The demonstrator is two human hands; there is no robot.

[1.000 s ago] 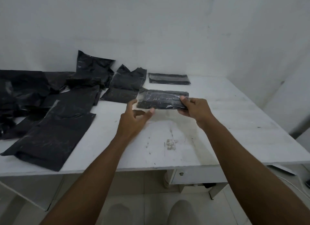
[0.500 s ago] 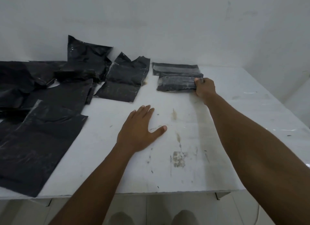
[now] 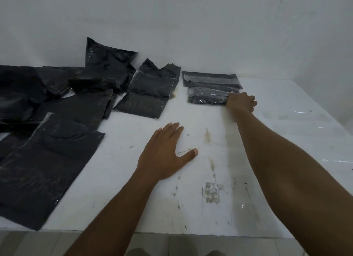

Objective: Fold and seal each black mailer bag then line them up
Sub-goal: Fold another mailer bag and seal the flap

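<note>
Two folded black mailer bags lie at the far middle of the white table (image 3: 286, 141). The nearer folded bag (image 3: 207, 97) sits just in front of the farther folded bag (image 3: 210, 80), their edges overlapping. My right hand (image 3: 241, 102) has its fingers curled and grips the right end of the nearer folded bag. My left hand (image 3: 166, 150) rests flat on the bare tabletop with fingers straight, holding nothing. Several unfolded black mailer bags lie to the left, the closest one (image 3: 44, 166) near the front edge and another (image 3: 150, 91) beside the folded pair.
A pile of crumpled black bags (image 3: 57, 87) covers the far left of the table against the white wall. Stains and scuffs mark the table's middle (image 3: 211, 193). The front edge runs along the bottom, with tiled floor below.
One second ago both hands held the folded bag above the table. My right hand has since set it down in front of the other folded bag, and my left hand let go and lies flat.
</note>
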